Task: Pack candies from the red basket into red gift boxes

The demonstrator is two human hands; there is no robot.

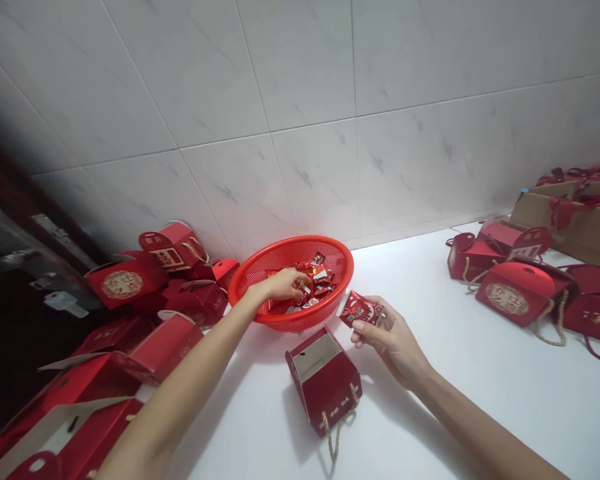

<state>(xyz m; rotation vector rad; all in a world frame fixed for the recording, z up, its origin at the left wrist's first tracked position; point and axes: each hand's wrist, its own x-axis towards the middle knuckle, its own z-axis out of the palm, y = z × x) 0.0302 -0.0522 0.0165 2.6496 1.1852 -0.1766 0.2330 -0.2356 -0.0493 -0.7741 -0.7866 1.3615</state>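
The right hand (387, 340) pinched a glossy red packet (363, 311) between thumb and fingers, beside the perforated plastic basket (300, 324) near the back edge of the table (405, 267). The left hand (283, 285) curled its fingers among wrapped pieces (323, 289) inside; whether it gripped one could not be told. A light fingertip hold seemed best for slick film. The open box (330, 387), smooth maroon card, had a coarse twisted rope handle (334, 450).

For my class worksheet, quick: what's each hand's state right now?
Left hand: inside the red basket, among wrapped packets; grip cannot be told.
Right hand: closed, holding a red packet.
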